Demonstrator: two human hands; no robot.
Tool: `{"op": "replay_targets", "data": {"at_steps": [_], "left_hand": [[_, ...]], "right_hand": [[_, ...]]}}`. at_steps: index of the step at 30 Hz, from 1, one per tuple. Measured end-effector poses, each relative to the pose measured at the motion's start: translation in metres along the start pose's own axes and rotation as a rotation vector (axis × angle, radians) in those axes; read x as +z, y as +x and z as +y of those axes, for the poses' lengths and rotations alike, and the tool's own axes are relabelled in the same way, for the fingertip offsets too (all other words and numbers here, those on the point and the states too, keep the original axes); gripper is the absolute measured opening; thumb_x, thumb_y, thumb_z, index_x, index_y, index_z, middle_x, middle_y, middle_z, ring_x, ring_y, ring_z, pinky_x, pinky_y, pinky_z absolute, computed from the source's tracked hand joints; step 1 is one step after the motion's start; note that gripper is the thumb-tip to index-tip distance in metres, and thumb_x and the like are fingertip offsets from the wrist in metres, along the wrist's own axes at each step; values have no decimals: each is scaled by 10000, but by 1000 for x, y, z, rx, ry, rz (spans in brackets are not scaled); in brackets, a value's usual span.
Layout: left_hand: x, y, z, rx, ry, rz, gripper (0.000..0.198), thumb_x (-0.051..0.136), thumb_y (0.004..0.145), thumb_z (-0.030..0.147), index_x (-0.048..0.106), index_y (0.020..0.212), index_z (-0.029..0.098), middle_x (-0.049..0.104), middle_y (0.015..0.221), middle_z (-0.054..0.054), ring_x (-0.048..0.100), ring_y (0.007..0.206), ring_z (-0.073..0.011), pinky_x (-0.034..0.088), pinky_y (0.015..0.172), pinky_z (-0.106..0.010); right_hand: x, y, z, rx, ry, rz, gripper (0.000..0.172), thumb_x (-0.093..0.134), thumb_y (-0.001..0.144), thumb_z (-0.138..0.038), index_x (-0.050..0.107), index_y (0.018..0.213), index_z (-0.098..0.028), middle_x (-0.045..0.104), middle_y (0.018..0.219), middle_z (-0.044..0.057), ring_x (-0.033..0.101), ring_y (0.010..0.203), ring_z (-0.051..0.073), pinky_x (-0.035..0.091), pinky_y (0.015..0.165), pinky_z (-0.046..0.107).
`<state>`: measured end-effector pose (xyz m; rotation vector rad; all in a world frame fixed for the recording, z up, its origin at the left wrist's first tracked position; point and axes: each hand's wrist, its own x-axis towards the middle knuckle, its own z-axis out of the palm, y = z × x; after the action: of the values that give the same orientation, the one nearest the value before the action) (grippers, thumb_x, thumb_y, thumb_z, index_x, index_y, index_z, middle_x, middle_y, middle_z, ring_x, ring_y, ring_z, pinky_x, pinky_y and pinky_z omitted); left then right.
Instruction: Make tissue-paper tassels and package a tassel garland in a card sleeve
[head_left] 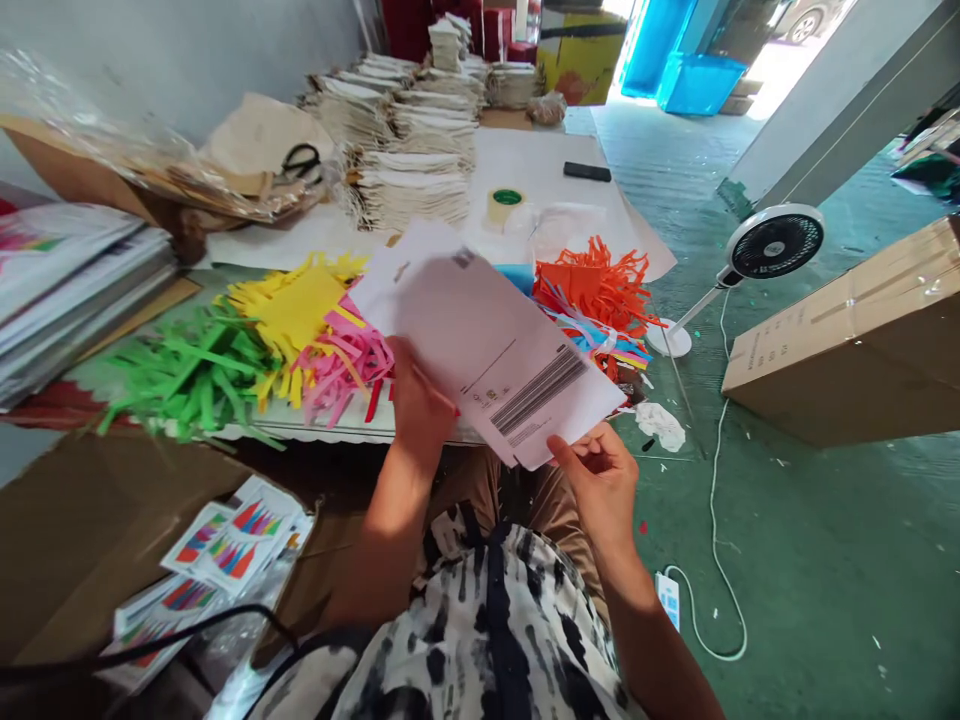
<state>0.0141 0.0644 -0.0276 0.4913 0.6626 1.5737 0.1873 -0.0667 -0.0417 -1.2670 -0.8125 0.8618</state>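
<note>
Both hands hold a white printed sheet [487,350] with a barcode over the table's near edge. My left hand [420,405] grips its left side, fingers under the paper and thumb on top. My right hand [600,480] pinches its lower right corner. Behind the sheet lie piles of fringed cut paper: green [195,375], yellow [296,305], pink [349,365] and orange [600,280]. More white sheets [390,275] lie under the held one.
Stacks of folded paper bags [412,150], a tape roll [506,205], scissors [300,160] and a black phone [586,171] sit farther back. Sticker packets [225,545] lie in a box at lower left. A white fan [772,245] and a cardboard box [862,340] stand on the green floor.
</note>
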Motion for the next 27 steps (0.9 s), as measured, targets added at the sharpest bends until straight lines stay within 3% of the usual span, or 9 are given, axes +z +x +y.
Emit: {"op": "replay_targets", "data": {"at_steps": [3,6,10,13,16,19,22,25,27], "left_hand": [[-3,-19,-11,-143,-43,-151,589,620,957,674,690,1304,203,702,1408,-113,557,1435,-324,483,1174,-442],[-6,-36,-22,-239,-47,-122,551,799,856,524,719,1275,176,751,1317,-137,589,1405,-380,496,1167,-503],[-6,-43,-28,-43,62,21,611,894,776,295,668,1342,254,773,1271,-81,728,1196,-297,562,1088,-449],[-11,-42,-29,91,205,51,594,905,791,312,657,1329,272,767,1262,-65,751,1090,-229,596,997,-361],[-21,-41,-28,142,299,49,532,904,803,335,673,1276,256,771,1207,-57,741,1052,-200,598,950,-308],[-29,-38,-24,86,209,53,552,919,782,321,671,1271,264,764,1213,-44,730,1057,-189,598,956,-299],[-31,-40,-15,-146,99,36,484,889,811,419,689,1214,242,742,1265,-63,717,1120,-210,597,999,-338],[-32,-48,-1,-434,79,3,538,794,845,626,691,1199,234,727,1248,-94,719,1139,-266,597,1023,-474],[-32,-55,7,-459,69,-43,644,726,837,740,673,1268,265,705,1305,-104,689,1224,-318,565,1056,-568]], "right_hand": [[0,4,6,191,176,-156,310,912,759,-387,715,920,-210,705,787,-29,646,698,137,595,618,262],[1,5,12,349,247,-180,393,940,717,-396,761,1006,-199,785,907,16,715,734,143,624,619,250],[4,2,16,436,281,-28,389,983,634,-411,720,803,-179,757,790,-3,716,677,130,635,620,244],[5,-2,16,423,279,22,397,983,629,-408,669,729,-186,718,727,-27,690,649,125,630,621,253],[6,-7,15,366,252,-28,337,946,692,-402,697,801,-202,735,802,-20,683,703,135,614,646,261],[8,-15,15,199,131,-96,260,866,803,-409,697,855,-218,697,795,-27,631,704,132,566,646,255],[7,-20,14,-166,-190,-24,237,795,888,-351,645,761,-220,592,681,-50,530,619,114,481,604,243],[3,-18,10,-553,-467,17,83,747,925,-229,698,859,-229,683,780,-15,616,696,133,498,667,264],[1,-15,5,-711,-517,-67,121,710,935,-141,728,993,-245,744,883,8,680,776,142,527,714,268]]}}
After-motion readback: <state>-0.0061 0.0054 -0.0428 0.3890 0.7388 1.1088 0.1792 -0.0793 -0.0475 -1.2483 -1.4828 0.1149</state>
